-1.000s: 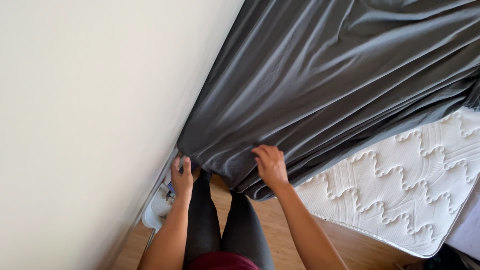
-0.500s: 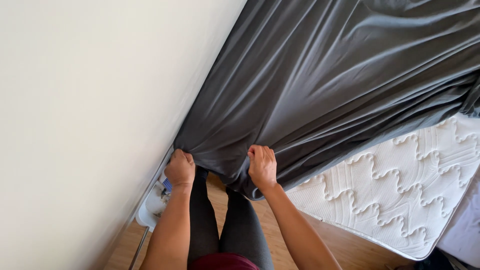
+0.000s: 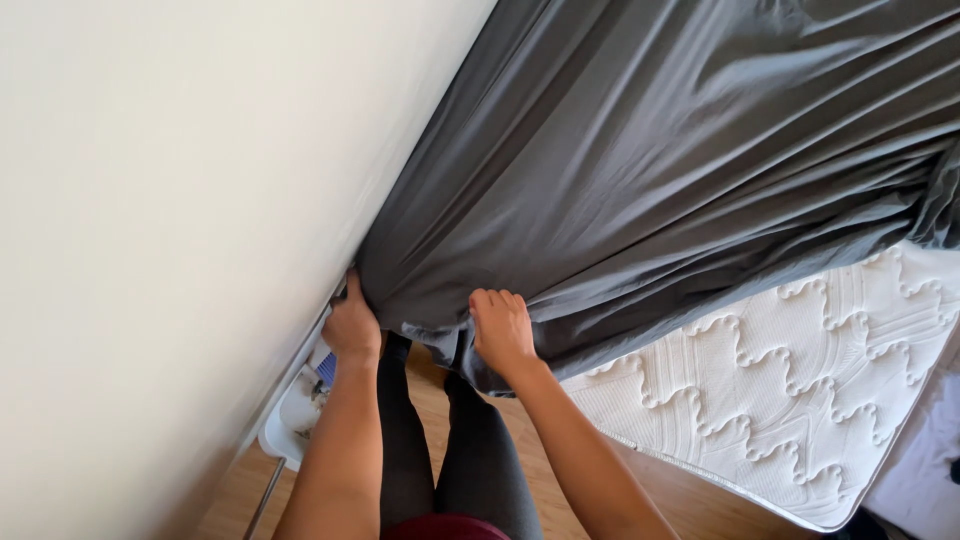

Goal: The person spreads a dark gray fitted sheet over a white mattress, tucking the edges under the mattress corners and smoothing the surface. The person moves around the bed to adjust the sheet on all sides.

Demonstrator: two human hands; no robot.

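Head view, looking down:

Grey fitted sheet (image 3: 640, 170): spread in long folds over the upper part of the white quilted mattress (image 3: 800, 390); lower right portion of mattress left bare. Sheet corner bunched at the bottom edge, close to the cream wall (image 3: 150, 250).

Left hand (image 3: 352, 325): clenched on the sheet corner, right against the wall, fingers tucked into the fabric and mostly hidden behind it.

Right hand (image 3: 502, 330): just beside the left, pressed on the sheet edge, fingers (image 3: 495, 298) curled down over the hem, grasping the cloth. Short span of sagging sheet between the two hands.

Surroundings: wall tight along the left side of the bed, leaving only a narrow gap for the left hand. Below the hands, legs in dark leggings (image 3: 440, 450) standing on a wooden floor (image 3: 690, 500). Small white object (image 3: 295, 410) with a thin metal leg wedged between wall and left forearm; kind not clear. White bedding (image 3: 925, 470) lying at the far right, partly cut off by the frame.
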